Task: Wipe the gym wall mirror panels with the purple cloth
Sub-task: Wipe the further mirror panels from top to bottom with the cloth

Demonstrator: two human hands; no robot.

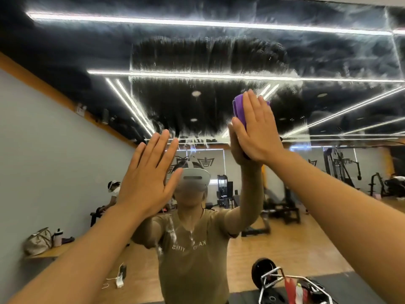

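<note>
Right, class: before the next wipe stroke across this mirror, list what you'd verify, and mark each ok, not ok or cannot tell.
1. Purple cloth flat under the right hand: ok.
2. Cloth touching the mirror: ok.
3. Left hand open, clear of the cloth: ok.
4. Foam streaks above the cloth all wiped: not ok.
5. Drips lower down cleared: not ok.
6. Cloth damp enough: cannot tell.
</note>
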